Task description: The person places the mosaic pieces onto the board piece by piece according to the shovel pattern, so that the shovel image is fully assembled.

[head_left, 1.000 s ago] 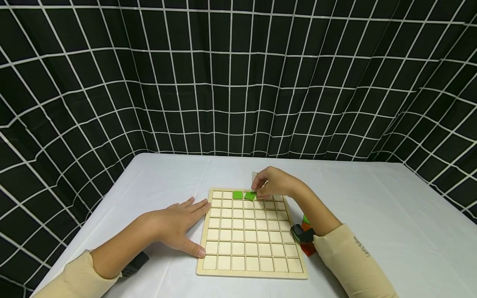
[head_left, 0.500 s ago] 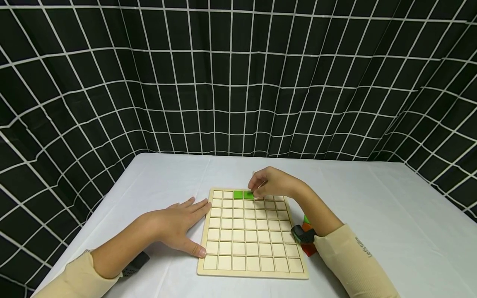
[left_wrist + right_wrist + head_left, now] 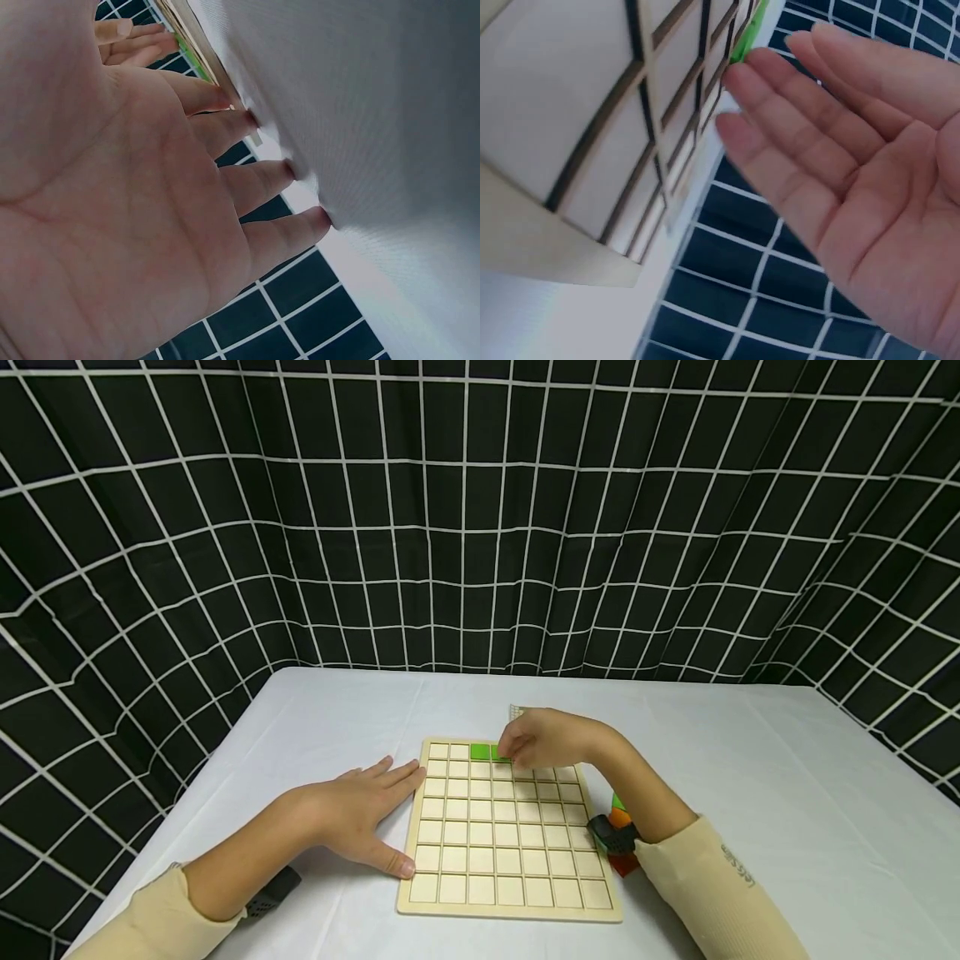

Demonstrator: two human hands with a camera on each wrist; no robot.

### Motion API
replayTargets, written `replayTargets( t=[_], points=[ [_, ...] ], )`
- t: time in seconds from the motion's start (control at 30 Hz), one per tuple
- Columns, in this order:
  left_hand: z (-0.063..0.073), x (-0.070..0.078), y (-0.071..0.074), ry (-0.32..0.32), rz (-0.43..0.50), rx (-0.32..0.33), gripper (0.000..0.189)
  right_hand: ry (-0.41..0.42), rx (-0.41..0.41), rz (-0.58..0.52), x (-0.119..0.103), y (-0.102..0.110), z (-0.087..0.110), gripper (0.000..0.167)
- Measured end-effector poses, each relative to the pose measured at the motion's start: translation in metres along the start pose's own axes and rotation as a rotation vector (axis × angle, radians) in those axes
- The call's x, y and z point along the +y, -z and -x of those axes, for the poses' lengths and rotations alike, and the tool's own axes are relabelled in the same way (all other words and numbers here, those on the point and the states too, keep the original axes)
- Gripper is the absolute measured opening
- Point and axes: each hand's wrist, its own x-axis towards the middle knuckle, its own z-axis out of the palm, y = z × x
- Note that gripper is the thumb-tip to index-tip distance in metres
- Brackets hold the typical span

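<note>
At the board (image 3: 503, 836), the spread left hand (image 3: 352, 817) is bracing; the loose right hand (image 3: 546, 739) is overlapping a tile (image 3: 497, 752) (press evenly).

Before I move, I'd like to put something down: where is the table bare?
The table looks bare right of the right sleeve, and back left between left hand and curtain. It's crowded around the board: left hand at its left edge, right hand over its far end, loose tiles along its right.

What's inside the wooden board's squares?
Two neighbouring green square tiles sit in the far row; other visible squares have none. The right hand covers part of one tile and hides what's inside squares beside it.
</note>
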Motion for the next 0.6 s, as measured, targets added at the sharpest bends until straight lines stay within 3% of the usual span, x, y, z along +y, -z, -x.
replayTargets(
  t=[0.2, 0.4, 0.6],
  points=[
    [0.0001, 0.0007, 0.0004, 0.002, 0.003, 0.0, 0.122, 0.054, -0.07, 0.22, -0.009, -0.0013, 0.0066, 0.024],
    [0.0, 0.0016, 0.0002, 0.008, 0.002, -0.005, 0.122, 0.066, -0.127, 0.194, -0.0057, 0.0009, 0.0106, 0.027],
    [0.0013, 0.0009, 0.0001, 0.013, 0.002, -0.002, 0.123, 0.062, -0.131, 0.197, -0.0052, 0.0022, 0.0105, 0.027]
  ],
)
